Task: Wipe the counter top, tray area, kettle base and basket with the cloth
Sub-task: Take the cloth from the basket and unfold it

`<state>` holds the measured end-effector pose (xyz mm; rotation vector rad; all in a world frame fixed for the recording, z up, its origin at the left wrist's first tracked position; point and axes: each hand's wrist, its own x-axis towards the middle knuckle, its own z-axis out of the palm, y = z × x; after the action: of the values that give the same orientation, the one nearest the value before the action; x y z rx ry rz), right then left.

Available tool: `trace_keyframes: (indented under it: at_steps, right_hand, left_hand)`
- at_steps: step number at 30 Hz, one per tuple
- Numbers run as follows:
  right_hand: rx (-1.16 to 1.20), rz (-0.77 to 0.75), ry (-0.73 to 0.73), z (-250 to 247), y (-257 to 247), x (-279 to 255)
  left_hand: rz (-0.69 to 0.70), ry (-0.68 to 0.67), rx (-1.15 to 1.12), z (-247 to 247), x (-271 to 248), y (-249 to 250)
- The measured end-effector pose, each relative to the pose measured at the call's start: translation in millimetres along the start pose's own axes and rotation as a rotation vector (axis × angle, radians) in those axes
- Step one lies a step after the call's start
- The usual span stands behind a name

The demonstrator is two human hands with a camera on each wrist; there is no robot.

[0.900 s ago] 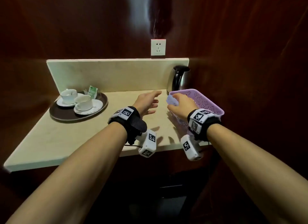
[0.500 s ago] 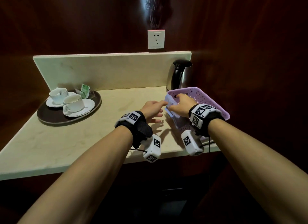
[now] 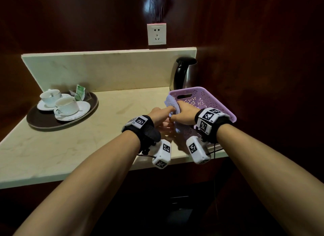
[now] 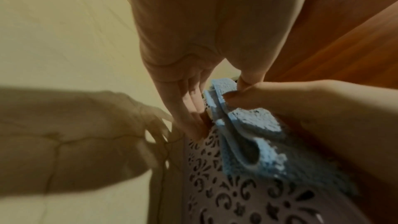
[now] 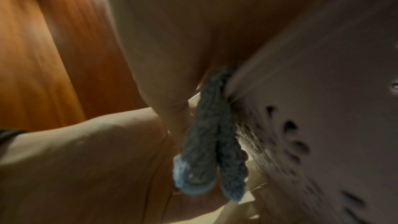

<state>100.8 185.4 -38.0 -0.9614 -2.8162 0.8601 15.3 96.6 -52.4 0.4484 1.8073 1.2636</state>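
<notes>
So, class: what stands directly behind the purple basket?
A dark steel kettle stands behind the purple basket, against the backsplash. The basket's far rim covers its bottom, so its base cannot be seen.

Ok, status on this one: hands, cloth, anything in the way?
Right hand grips blue cloth against purple basket near wall. Left hand fingers straight, touching basket side. Kettle close behind basket; nothing blocking.

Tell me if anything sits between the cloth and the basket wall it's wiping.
Nothing visible does. The right hand holds the blue cloth draped straight over the purple basket rim, and the left hand rests on the basket's outer wall beside it.
</notes>
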Motion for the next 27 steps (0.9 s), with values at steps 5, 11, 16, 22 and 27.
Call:
trace_keyframes:
  at_steps: [5, 11, 16, 22, 27]
  right_hand:
    - [0.045, -0.025, -0.012, 3.0, 0.9, -1.6]
    - [0.154, -0.042, -0.051, 9.8, 8.5, 14.8]
    - [0.276, -0.117, -0.054, -3.9, -2.8, -12.8]
    - [0.288, -0.169, -0.117, -1.2, 6.7, -7.6]
    - [0.203, -0.142, 0.065, -18.4, 3.4, -17.0]
  left_hand:
    - [0.022, 0.048, -0.027, -0.1, 3.4, -2.0]
    - [0.103, 0.123, -0.028, -4.5, 8.4, -0.8]
    - [0.267, 0.248, -0.041, -4.8, 8.3, 11.3]
    - [0.349, 0.213, -0.093, -4.9, 3.9, 34.6]
    - [0.397, 0.166, -0.152, -4.0, -0.2, 54.5]
